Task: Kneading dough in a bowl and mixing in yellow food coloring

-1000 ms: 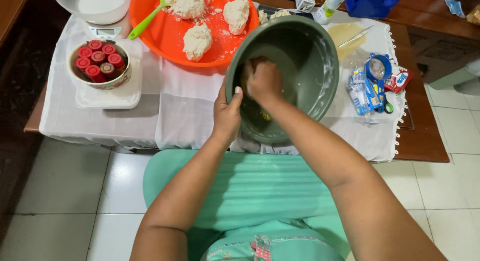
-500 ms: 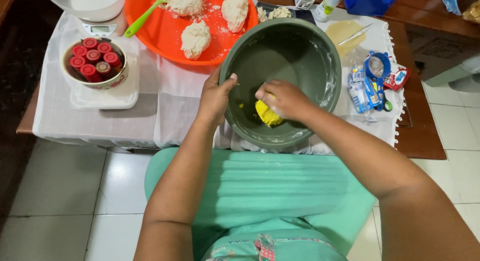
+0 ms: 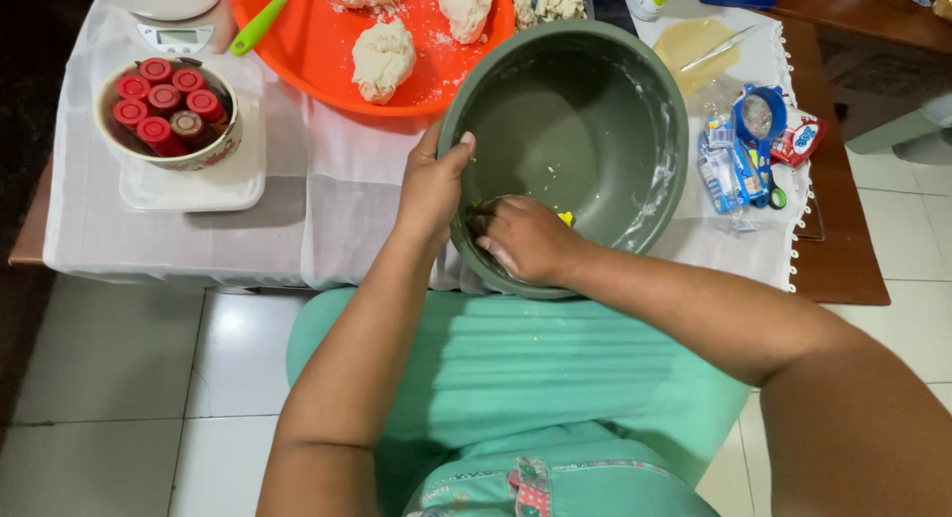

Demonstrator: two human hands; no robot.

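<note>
A large dark green bowl (image 3: 595,111) sits tilted at the table's front edge, smeared with flour inside. My left hand (image 3: 433,185) grips its near-left rim, thumb over the edge. My right hand (image 3: 526,237) is inside the bowl at the near wall, fingers curled over a yellow lump of dough (image 3: 565,219) that shows only as a small patch beside my knuckles. Yellow crumbs dot the bowl's bottom.
An orange tray (image 3: 327,61) holds white dough lumps (image 3: 383,59) and a green spatula (image 3: 260,23). A bowl of red-capped bottles (image 3: 164,111) stands on a white tray at left, behind it a scale (image 3: 178,36). Blue packets (image 3: 729,165) lie right of the bowl.
My right hand slid from the bowl's middle to its near-left wall, covering most of the yellow dough. My left hand shifted slightly down along the rim.
</note>
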